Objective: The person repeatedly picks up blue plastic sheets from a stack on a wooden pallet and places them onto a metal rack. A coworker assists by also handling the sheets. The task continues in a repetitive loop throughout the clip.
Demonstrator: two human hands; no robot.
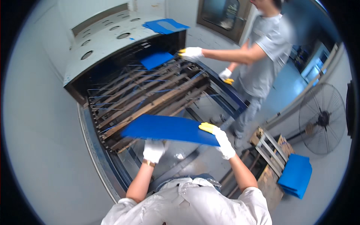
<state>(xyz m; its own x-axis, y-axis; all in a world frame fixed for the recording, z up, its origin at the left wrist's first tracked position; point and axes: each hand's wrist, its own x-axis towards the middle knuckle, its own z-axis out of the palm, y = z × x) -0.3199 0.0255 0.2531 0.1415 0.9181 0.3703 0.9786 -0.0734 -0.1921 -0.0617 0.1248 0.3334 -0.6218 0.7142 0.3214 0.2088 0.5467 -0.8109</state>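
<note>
One blue sheet (168, 127), held at the near side of the slatted rack (161, 103), hides the fingers of the left hand (153, 151), whose grip I cannot tell; the right hand (220, 140) clasps the sheet's right end. One co-worker (266, 56) shows, head partly cut off.

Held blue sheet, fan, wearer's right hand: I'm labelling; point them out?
Held blue sheet (170, 128): head view, middle of face.
Fan (323, 119): head view, central hub.
Wearer's right hand (221, 138): head view, back of the glove.
</note>
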